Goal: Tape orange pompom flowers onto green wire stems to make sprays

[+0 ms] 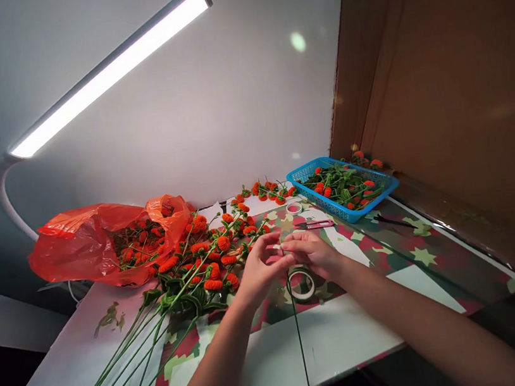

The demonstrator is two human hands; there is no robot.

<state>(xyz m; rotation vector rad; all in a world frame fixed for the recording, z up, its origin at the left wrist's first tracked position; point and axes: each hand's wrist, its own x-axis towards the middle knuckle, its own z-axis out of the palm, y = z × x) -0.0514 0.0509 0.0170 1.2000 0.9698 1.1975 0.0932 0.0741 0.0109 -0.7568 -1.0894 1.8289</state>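
Observation:
My left hand and my right hand meet over the middle of the table, fingers curled and pinching. Between their fingertips is the top of a thin dark green stem, which hangs down past the table's front edge. Just below my hands a roll of green tape lies beside the stem; whether a strip runs from it up to my fingers is hidden. To the left of my left hand lie several long-stemmed orange fuzzy flowers with green leaves.
A red plastic bag of orange flowers stands at left. A blue basket holds more flowers at back right. Small thread snips and a white tape roll lie behind my hands. A lit lamp hangs above; cardboard walls the right.

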